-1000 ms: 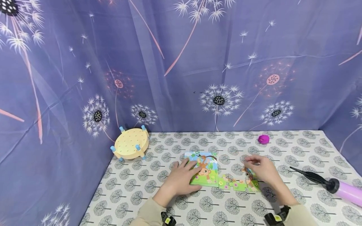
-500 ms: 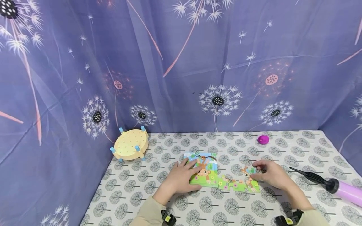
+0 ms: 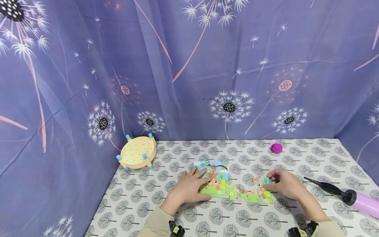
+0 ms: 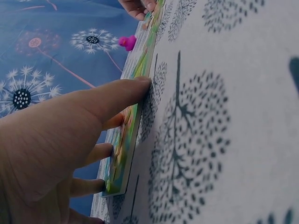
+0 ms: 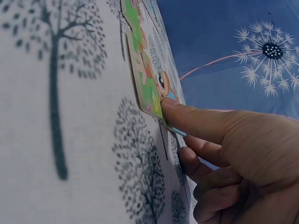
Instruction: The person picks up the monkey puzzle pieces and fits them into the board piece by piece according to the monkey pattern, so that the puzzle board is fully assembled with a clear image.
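Observation:
My left hand (image 3: 189,187) lies with fingers spread over a square monkey picture puzzle board (image 3: 214,190), covering its left part. In the left wrist view, the thumb (image 4: 124,91) reaches over the board's near edge. To the board's right runs a joined strip of green-bottomed jigsaw pieces (image 3: 251,197). Just above the strip's right end is a jigsaw piece (image 3: 259,180) with an animal's eye and blue sky. My right hand (image 3: 285,185) pinches its right edge between thumb and index finger. The right wrist view shows the thumb (image 5: 196,119) on that piece, its other fingers curled below.
A magenta lump (image 3: 276,148) sits toward the back of the tree-print cloth (image 3: 219,215). A pale yellow pegged disc with blue-tipped legs (image 3: 138,152) leans at the back left. At the right lies a lilac hand pump (image 3: 365,204) with a black nozzle. Dandelion-print curtains (image 3: 183,108) enclose the table.
My right hand has shifted right and slightly toward me, uncovering the eye piece above the strip and gripping its right edge. The left hand stays on the board.

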Action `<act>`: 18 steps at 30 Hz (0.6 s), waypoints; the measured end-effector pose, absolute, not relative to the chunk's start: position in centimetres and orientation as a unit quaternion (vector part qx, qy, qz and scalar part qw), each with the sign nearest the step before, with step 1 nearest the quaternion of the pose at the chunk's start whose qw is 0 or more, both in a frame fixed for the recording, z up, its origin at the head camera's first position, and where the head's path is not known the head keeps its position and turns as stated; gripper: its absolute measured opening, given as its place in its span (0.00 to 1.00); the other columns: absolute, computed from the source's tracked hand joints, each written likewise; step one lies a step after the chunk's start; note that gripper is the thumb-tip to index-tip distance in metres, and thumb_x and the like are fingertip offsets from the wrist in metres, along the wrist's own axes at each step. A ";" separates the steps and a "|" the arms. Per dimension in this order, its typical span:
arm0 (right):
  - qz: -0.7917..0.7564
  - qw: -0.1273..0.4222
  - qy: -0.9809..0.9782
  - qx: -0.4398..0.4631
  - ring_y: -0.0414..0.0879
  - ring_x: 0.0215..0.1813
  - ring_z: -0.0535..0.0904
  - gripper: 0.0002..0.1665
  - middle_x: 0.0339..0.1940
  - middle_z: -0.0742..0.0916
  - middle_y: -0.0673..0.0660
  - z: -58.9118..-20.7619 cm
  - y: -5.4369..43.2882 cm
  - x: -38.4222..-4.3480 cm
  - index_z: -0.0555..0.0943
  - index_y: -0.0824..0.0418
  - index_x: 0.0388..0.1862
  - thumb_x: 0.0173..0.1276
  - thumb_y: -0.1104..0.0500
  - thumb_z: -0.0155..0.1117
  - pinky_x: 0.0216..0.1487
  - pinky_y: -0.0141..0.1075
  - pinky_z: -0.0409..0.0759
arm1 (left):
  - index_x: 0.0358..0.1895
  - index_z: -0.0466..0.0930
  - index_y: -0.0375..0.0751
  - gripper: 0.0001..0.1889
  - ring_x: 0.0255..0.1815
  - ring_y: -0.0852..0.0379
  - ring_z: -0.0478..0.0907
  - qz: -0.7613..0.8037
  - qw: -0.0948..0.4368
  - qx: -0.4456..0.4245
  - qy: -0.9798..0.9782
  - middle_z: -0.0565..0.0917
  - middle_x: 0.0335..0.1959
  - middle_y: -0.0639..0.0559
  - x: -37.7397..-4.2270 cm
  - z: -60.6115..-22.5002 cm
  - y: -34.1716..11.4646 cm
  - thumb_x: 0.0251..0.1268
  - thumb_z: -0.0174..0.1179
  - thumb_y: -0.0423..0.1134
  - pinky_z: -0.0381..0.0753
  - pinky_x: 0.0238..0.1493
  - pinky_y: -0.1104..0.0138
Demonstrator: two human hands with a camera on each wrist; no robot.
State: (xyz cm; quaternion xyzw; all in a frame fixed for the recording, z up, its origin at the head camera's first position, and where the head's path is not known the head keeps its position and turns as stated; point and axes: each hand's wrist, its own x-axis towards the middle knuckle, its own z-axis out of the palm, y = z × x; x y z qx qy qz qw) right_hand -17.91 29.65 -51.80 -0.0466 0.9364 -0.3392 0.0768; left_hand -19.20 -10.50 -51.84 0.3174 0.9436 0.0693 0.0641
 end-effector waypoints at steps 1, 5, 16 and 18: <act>-0.341 0.073 0.936 -0.048 0.47 0.43 0.78 0.32 0.41 0.84 0.53 -51.9 29.7 -17.8 0.83 0.61 0.47 0.54 0.43 0.84 0.46 0.44 0.79 | 0.79 0.66 0.66 0.41 0.81 0.33 0.55 0.071 0.064 0.318 0.943 0.58 0.84 0.54 -19.2 -51.9 -10.5 0.64 0.59 0.74 0.62 0.68 0.27; -0.364 0.056 0.928 -0.052 0.46 0.41 0.79 0.30 0.40 0.85 0.52 -52.2 29.7 -17.4 0.81 0.61 0.47 0.55 0.46 0.84 0.43 0.42 0.79 | 0.79 0.67 0.66 0.41 0.81 0.33 0.55 0.075 0.062 0.318 0.943 0.58 0.84 0.53 -19.2 -52.0 -10.5 0.64 0.59 0.73 0.62 0.68 0.27; -0.431 0.040 0.899 -0.064 0.43 0.34 0.85 0.18 0.38 0.88 0.53 -52.8 30.2 -16.8 0.82 0.62 0.49 0.65 0.57 0.77 0.36 0.35 0.82 | 0.79 0.66 0.67 0.41 0.81 0.30 0.52 0.083 0.066 0.312 0.944 0.57 0.84 0.55 -19.2 -52.1 -10.6 0.64 0.59 0.74 0.58 0.71 0.28; -0.434 0.037 0.898 -0.061 0.44 0.36 0.86 0.18 0.39 0.89 0.54 -52.8 30.3 -16.8 0.82 0.62 0.50 0.65 0.58 0.77 0.36 0.35 0.83 | 0.79 0.66 0.67 0.41 0.81 0.30 0.52 0.083 0.068 0.311 0.944 0.57 0.84 0.55 -19.2 -52.2 -10.6 0.64 0.59 0.74 0.57 0.71 0.28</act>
